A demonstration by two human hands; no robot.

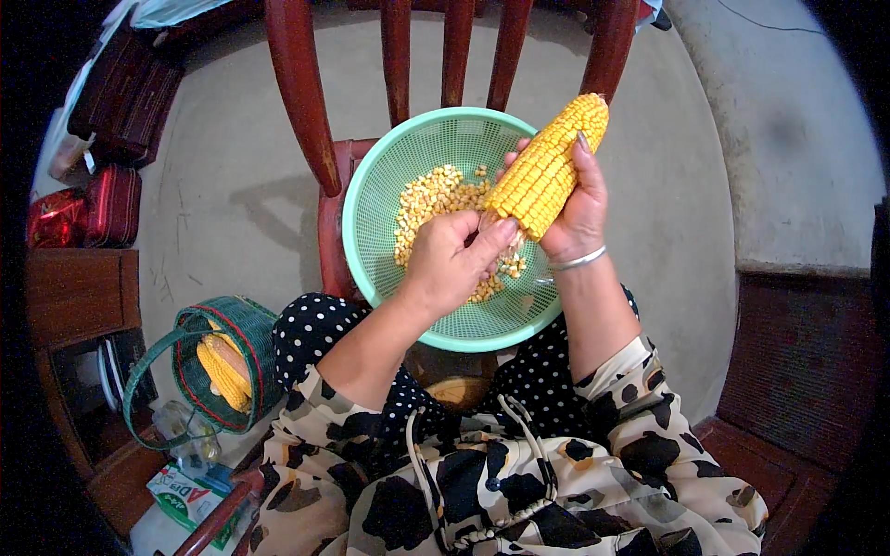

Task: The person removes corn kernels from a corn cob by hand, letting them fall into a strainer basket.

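Note:
A yellow ear of corn is held slantwise over a mint-green mesh basin. Around its middle, my right hand is wrapped, thumb along the side. My left hand pinches the lower end of the ear, thumb and fingers closed at the husk stub there. Loose corn kernels lie scattered on the basin's bottom, partly hidden below my left hand. The basin rests on a dark red wooden chair, close in front of my knees.
A green woven basket with several corn ears stands at my left. Below it are a clear plastic bag and a green-and-white carton. Wooden cabinets line the left; a pale wall rises at right.

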